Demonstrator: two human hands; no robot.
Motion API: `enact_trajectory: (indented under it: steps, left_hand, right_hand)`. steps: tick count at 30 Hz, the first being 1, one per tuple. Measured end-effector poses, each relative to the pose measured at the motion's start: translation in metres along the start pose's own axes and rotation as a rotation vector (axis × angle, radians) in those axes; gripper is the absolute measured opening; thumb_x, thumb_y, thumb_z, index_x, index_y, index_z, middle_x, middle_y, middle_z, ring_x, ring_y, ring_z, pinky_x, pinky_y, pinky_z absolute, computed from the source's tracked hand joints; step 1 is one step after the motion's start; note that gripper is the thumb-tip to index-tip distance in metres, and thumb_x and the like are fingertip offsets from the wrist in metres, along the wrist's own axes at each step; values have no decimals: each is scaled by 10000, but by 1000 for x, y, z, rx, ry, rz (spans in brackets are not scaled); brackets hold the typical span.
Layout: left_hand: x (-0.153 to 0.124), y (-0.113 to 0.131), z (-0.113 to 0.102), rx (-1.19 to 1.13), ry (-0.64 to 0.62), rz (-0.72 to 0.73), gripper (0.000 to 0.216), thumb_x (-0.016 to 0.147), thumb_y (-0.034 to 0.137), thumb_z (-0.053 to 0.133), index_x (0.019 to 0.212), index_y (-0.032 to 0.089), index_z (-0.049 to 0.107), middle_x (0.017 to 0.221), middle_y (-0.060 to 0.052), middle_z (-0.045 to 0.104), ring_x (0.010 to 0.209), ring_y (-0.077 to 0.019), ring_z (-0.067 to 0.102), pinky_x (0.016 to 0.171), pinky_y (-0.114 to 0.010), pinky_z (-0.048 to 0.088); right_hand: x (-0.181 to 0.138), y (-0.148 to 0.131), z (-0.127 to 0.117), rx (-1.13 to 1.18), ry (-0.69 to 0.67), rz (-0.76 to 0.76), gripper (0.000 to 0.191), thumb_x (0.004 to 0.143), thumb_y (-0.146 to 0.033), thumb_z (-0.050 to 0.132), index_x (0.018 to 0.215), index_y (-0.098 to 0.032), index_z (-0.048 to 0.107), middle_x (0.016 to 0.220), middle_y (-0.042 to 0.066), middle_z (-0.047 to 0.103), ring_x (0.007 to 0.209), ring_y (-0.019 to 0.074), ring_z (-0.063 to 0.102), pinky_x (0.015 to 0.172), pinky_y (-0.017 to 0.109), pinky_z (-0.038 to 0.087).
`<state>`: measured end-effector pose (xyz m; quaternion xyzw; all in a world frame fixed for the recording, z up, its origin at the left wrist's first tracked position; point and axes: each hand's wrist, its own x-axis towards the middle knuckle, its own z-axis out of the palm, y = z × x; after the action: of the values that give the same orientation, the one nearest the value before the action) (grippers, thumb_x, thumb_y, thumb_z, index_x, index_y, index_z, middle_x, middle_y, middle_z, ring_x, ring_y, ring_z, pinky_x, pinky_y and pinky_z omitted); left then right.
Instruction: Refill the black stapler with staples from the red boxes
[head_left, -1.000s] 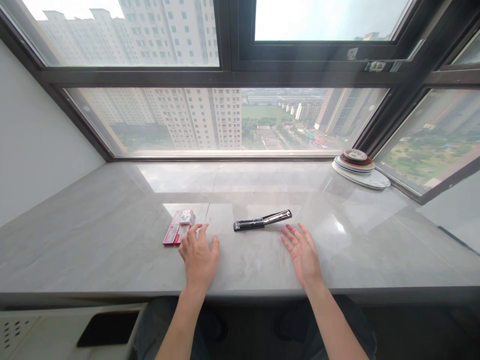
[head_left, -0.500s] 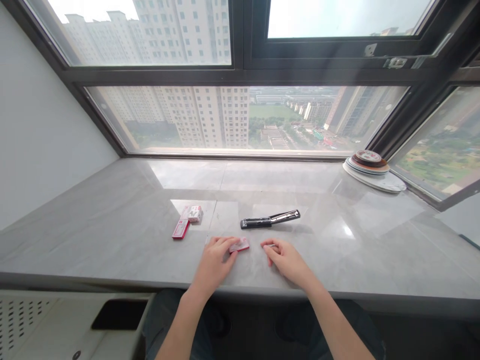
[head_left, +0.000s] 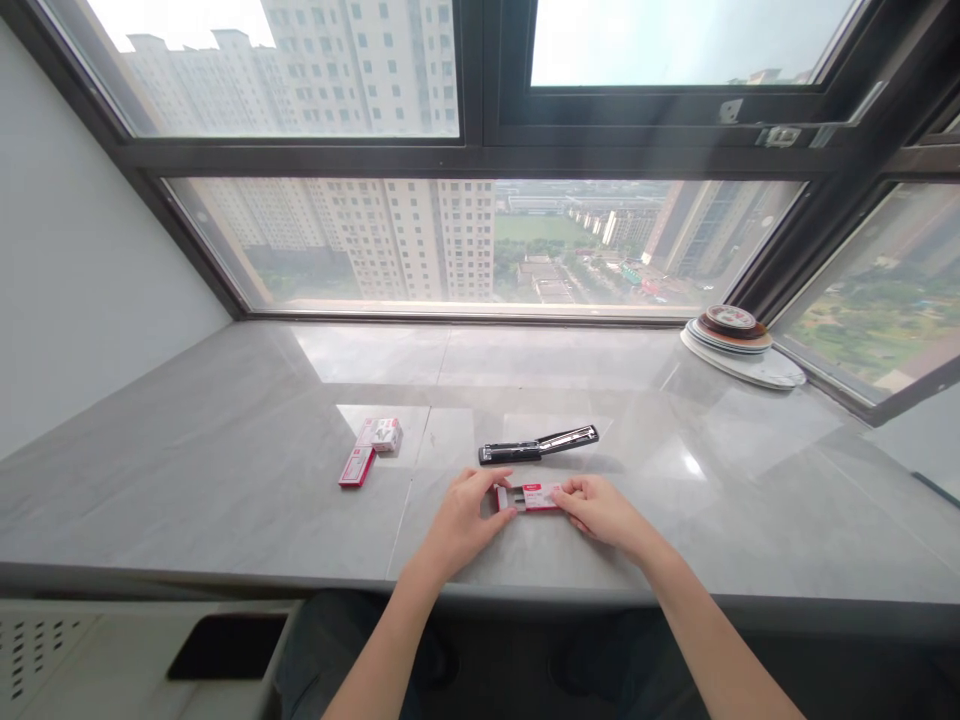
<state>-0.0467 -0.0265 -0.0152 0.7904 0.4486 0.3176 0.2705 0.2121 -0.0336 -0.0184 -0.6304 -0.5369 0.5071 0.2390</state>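
Between both hands is a small red and white staple box, its inner tray slid partly out on the left so dark strips show inside. My left hand grips the tray end between thumb and fingers. The sleeve's right end is pinched by my right hand. Just beyond the hands lies a black stapler, opened out with its metal inner side facing up.
To the left lie a red and white flat box and a small white box. Stacked plates sit at the back right by the window. The grey counter ends at a front edge near my lap.
My right hand has come to the sleeve's right end, and the staple box has moved right. Its tray now shows partly slid out. My left hand has shifted right with it.
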Motion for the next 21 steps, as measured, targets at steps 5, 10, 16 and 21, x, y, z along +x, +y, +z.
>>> enact_trajectory:
  steps: [5,10,16,21]
  left_hand:
    - [0,-1,1,-14,-8,7,535,909,245,709,1420,335,577,1208,-13,715,1116,-231,648,1047,-403,521]
    - [1,-4,2,3,7,23,543,889,243,727,1406,334,587,1210,-18,719,1171,-247,630,1048,-415,515]
    - [0,-1,-1,-6,2,21,552,872,195,727,1383,363,602,1196,0,720,1134,-234,633,1023,-378,510]
    - [0,-5,2,-47,13,-2,586,855,205,752,1395,370,597,1162,8,717,1113,-226,631,1014,-372,512]
  right_hand:
    - [-3,-17,-7,-344,254,-155,242,862,-464,668,917,-229,682,587,-27,613,540,160,544,527,267,323]
    - [3,-58,12,-665,154,-419,135,856,-335,680,788,-305,792,711,6,704,673,187,609,595,289,309]
    - [19,-73,24,-865,49,-523,111,798,-230,702,732,-270,781,668,32,689,672,197,612,629,290,297]
    - [6,-48,11,-608,128,-533,94,871,-286,644,832,-244,720,675,-18,659,630,148,568,613,261,320]
